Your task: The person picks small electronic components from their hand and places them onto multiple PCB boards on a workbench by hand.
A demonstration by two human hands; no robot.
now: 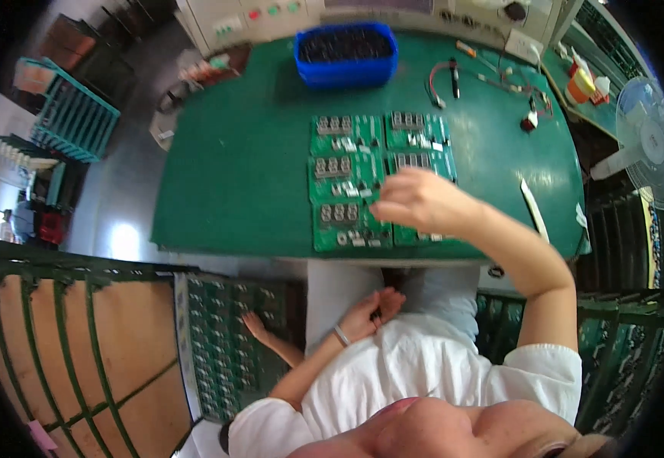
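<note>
Six green circuit boards [347, 183] with digit displays lie in two columns by the near edge of the green-topped table. Over the right column is my right hand [416, 200], its fingers drawn together in a pinch above the boards' inner edges. Whatever the fingertips hold is too small to make out, and the hand hides part of the boards beneath. My left hand [374, 314] rests low at my lap, palm up and cupped, with a few small black parts [376, 314] in it. A blue bin [345, 72] full of small black parts stands at the table's far side.
A black pen [454, 80], wires [435, 88] and a white strip-like tool [533, 210] lie on the right. A machine panel [377, 15] closes the back. Racks of boards [229, 336] flank me; by the left one shows another person's hand or a foot [255, 327], unclear which.
</note>
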